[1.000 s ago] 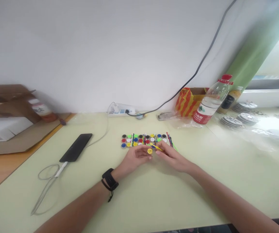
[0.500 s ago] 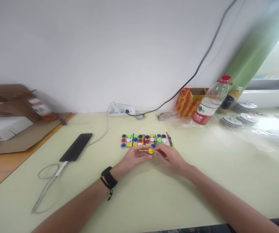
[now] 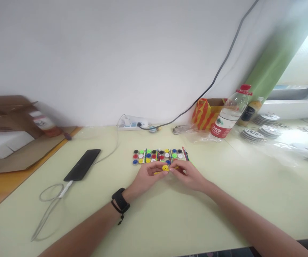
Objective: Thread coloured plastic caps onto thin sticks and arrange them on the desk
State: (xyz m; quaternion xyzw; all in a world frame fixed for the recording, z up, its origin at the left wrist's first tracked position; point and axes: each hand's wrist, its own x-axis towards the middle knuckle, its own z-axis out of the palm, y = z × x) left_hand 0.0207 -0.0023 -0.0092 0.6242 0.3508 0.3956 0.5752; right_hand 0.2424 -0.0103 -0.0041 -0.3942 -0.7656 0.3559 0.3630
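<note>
A small yellow round piece [image 3: 165,167] with thin yellow parts sticking out is held between my two hands. My left hand [image 3: 150,176] pinches it from the left, a black watch on the wrist. From the right, the fingertips of my right hand [image 3: 188,175] are closed on the same yellow piece. Just beyond my hands lies a set of round discs [image 3: 149,155] in black, green, red, white, blue and yellow, with thin coloured sticks [image 3: 186,153] between and beside them. My fingers hide part of the front row.
On the left, a black phone [image 3: 82,165] with a cable lies near a cardboard box [image 3: 33,150]. A power strip [image 3: 132,123] sits against the wall. At the right stand a large bottle [image 3: 228,116], a striped bag [image 3: 203,114] and stacked discs [image 3: 254,135].
The yellow round piece has turned and tilted between my fingers, and a thin yellow part now shows over my right fingers. The whole view has shifted slightly.
</note>
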